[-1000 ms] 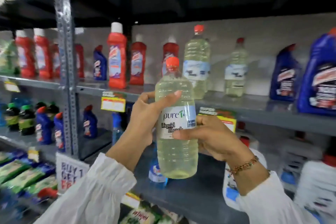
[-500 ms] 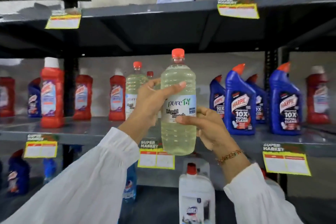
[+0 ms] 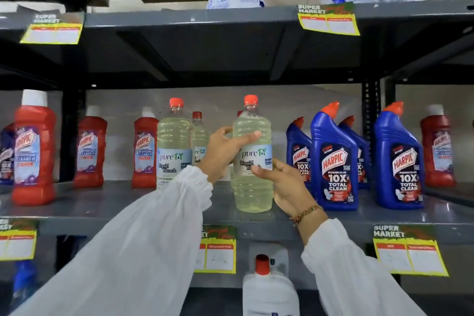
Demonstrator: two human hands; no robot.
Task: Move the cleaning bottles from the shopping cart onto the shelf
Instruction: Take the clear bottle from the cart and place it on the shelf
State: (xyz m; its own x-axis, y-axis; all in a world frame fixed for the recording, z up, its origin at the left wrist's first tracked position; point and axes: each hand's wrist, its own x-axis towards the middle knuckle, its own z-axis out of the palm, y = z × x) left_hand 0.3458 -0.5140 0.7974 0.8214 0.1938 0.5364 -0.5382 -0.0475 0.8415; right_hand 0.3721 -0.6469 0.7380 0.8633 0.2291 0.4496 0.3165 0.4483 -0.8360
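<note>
Supermkt shelf [image 3: 128,202], mid tier: bleach bottle [image 3: 252,161] upright at front edge betw. matching bleach & blue toilet cleaners [image 3: 333,161], left hand [image 3: 225,151] & right hand [image 3: 287,187] both gripping it; release pending, cart out of view.

My left hand [image 3: 225,151] is raised, thumb stretched right across the bleach bottle [image 3: 252,156], fingers curled behind it. My right hand [image 3: 284,187] cups it lower down. Both arms reach forward, white-sleeved.
</note>
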